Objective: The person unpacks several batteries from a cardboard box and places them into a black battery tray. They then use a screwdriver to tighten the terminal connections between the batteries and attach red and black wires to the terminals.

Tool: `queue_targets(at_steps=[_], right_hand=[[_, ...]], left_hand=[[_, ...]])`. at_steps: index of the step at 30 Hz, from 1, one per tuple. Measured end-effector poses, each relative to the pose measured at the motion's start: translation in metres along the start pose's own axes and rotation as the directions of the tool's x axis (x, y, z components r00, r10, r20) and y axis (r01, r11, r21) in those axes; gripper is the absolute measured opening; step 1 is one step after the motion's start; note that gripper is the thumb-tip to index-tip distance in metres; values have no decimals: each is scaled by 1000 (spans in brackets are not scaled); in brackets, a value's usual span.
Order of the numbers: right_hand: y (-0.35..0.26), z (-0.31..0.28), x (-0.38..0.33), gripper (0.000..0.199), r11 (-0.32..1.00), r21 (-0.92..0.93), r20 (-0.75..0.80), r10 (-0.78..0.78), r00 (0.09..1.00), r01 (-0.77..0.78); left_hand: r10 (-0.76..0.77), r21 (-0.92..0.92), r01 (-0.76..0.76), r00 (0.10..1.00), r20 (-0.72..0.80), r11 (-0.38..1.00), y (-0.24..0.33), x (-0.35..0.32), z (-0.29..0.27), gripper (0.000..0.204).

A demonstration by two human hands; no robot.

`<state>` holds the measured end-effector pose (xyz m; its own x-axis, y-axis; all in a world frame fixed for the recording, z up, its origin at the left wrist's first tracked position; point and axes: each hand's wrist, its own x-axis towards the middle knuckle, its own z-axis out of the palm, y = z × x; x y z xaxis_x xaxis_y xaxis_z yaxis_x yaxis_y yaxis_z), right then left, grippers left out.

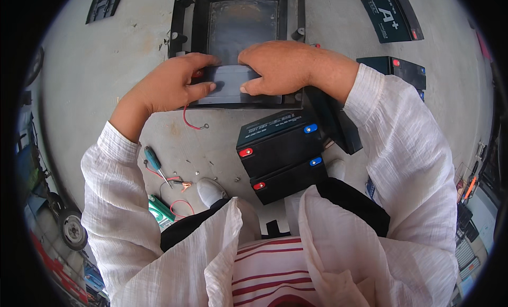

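Observation:
A battery (226, 75) with a grey-black face lies at the near end of a black plastic battery case (291, 21). My left hand (172, 80) grips its left part, thumb on the near side and fingers on the far side. A red terminal shows beside those fingers. Across the battery's right part, my right hand (280, 68) holds it the same way; its fingertips are partly hidden. Below the left hand, a red wire (191, 123) with a ring terminal hangs out of the case onto the floor.
Two black batteries (280, 138) with red and blue terminals stand between the case and my feet. More batteries (392, 17) lie to the right. A screwdriver (153, 160), small screws, a clip lead (183, 184) and a green-white device (160, 210) are on the floor at left.

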<state>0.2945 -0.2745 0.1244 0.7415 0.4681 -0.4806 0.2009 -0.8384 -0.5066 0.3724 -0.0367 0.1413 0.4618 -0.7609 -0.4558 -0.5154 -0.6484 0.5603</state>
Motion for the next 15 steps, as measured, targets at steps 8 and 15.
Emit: queue_targets(at_steps=[8, 15], right_hand=[[1, 57, -23, 69, 997, -37, -405, -76, 911, 66], [-5, 38, -69, 43, 990, 119, -525, 4, 851, 69]], left_hand=[[-84, 23, 95, 955, -285, 995, -12, -65, -2, 50], [95, 63, -78, 925, -368, 995, 31, -106, 60, 35]])
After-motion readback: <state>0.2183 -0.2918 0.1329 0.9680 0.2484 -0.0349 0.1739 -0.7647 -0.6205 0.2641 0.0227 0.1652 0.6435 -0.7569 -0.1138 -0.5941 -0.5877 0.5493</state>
